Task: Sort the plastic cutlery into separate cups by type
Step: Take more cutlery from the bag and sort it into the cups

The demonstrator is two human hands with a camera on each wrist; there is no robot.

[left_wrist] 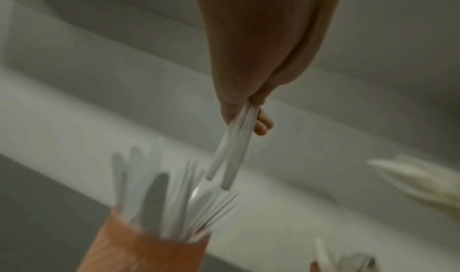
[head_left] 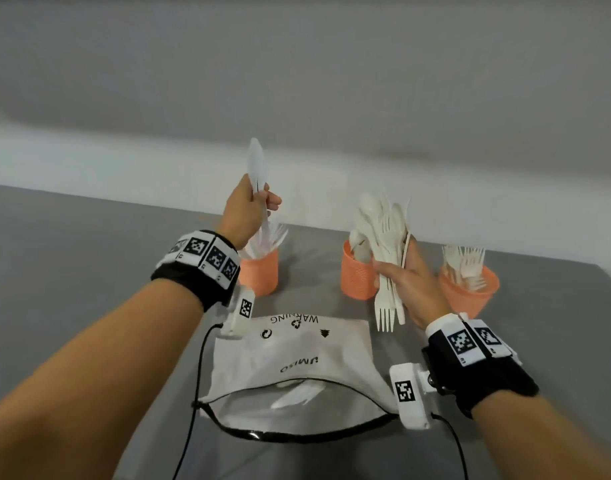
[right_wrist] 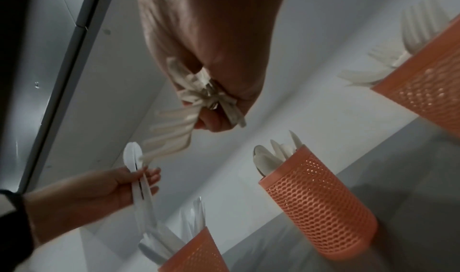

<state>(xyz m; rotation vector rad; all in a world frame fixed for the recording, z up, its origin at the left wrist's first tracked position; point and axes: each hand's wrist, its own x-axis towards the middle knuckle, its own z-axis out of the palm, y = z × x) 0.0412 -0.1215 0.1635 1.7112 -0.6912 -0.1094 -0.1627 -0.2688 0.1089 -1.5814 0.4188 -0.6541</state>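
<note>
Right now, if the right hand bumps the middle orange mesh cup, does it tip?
Probably. The middle cup looks tall, narrow and perforated, so likely light. The spoons sticking above its rim would raise its weight. It stands free on the table, nothing bracing it.

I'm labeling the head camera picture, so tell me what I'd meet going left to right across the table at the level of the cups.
Left orange cup holding knives → middle orange mesh cup holding spoons → right hand gripping a mixed bundle of forks and spoons → right orange cup holding forks.
</note>
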